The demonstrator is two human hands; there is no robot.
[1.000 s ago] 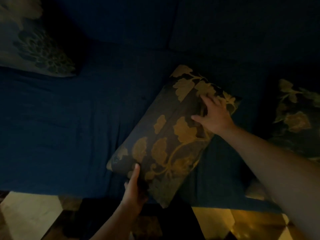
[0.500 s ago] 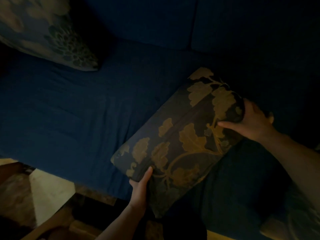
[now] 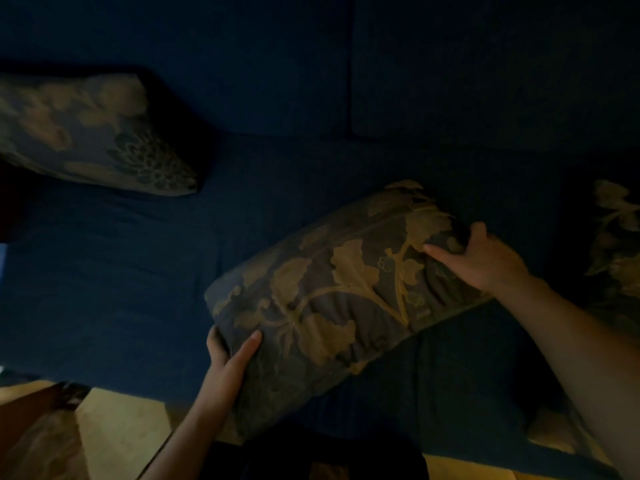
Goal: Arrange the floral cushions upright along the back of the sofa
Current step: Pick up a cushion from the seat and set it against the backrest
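Lighting is very dim. I see a dark floral cushion (image 3: 339,299) lying tilted across the seat of the blue sofa (image 3: 114,282), right of centre, its long axis running from near-left to far-right. It is not upright and does not touch the backrest. My left hand (image 3: 230,358) is clamped on the cushion's near-left corner, thumb on top of the fabric. My right hand (image 3: 485,259) grips the far-right end, fingers curled over the edge and thumb pressed onto the face. A second floral cushion (image 3: 90,136) leans in the far-left corner of the sofa, well apart from the held one. A third floral cushion (image 3: 616,244) is partly visible at the right edge. Pale floor (image 3: 121,441) shows at the near-left.
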